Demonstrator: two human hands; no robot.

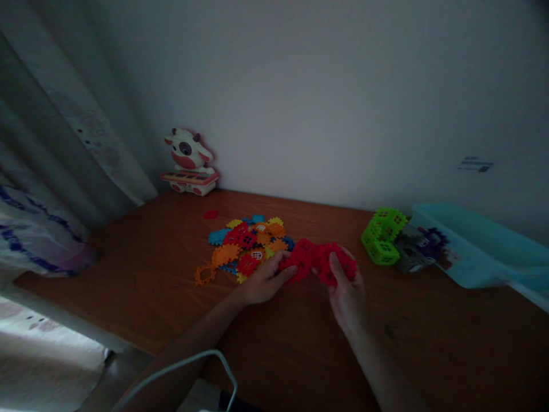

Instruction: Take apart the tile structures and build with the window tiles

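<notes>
Between my two hands is a cluster of red toothed plastic building pieces [305, 255], held above the wooden table. My left hand [266, 279] grips its left end, thumb in front. Around the right end, my right hand [346, 289] is closed, thumb pressed on the front face. Whether the two red parts are joined in the middle is hard to make out. Just beyond my left hand lies a loose pile of colourful toothed pieces [226, 254] in orange, red, yellow and blue. An orange ring-shaped piece [205, 276] lies at the pile's near left edge.
A green block structure [380, 243] stands at right, beside a grey and a purple built piece [430, 242]. Further right is a light blue plastic bin [461, 269]. A cow toy keyboard [189, 163] sits back left, near a small red piece [210, 214]. The wooden table [154, 297] meets the wall behind.
</notes>
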